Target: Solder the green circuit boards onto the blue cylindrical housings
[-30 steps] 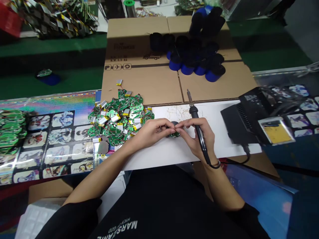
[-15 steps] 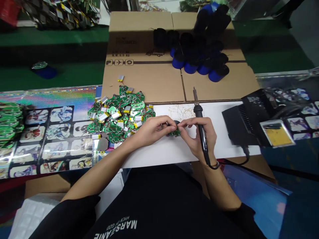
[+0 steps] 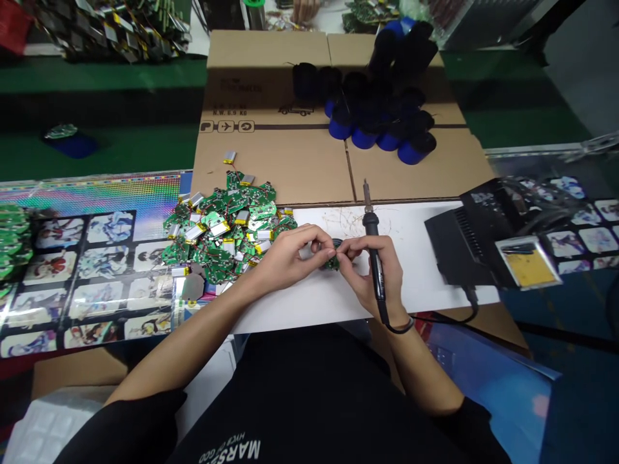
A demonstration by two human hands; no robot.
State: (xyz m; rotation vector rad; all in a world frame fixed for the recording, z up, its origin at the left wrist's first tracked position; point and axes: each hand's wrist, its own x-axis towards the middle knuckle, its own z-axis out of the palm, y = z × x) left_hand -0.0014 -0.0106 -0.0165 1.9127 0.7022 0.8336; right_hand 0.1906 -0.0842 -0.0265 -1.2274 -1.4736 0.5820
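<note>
My right hand (image 3: 382,270) is closed round a soldering iron (image 3: 375,258), its bare tip pointing up and away from me. The thumb and forefinger of that hand pinch together close to my left fingertips. My left hand (image 3: 297,258) is closed in a pinch too; what lies between its fingers is too small to make out. Just beneath both sets of fingertips is a small green circuit board (image 3: 331,263) with a dark rounded part at its far side, mostly hidden by the fingers. Left of my left hand lies a heap of green circuit boards (image 3: 220,258) with silver batteries wired to them.
Several blue and black cylinders (image 3: 416,149) stand on the flattened cardboard (image 3: 275,167) ahead. To the right sits a black soldering station (image 3: 454,245) with a yellow sponge tray (image 3: 528,264). More boards (image 3: 13,241) lie far left. Across the bench shows another person's hand (image 3: 305,9).
My view has shifted slightly, so the scene sits a little lower and further left. Both hands keep their pinch over the board. Another person's hand has come into view at the top.
</note>
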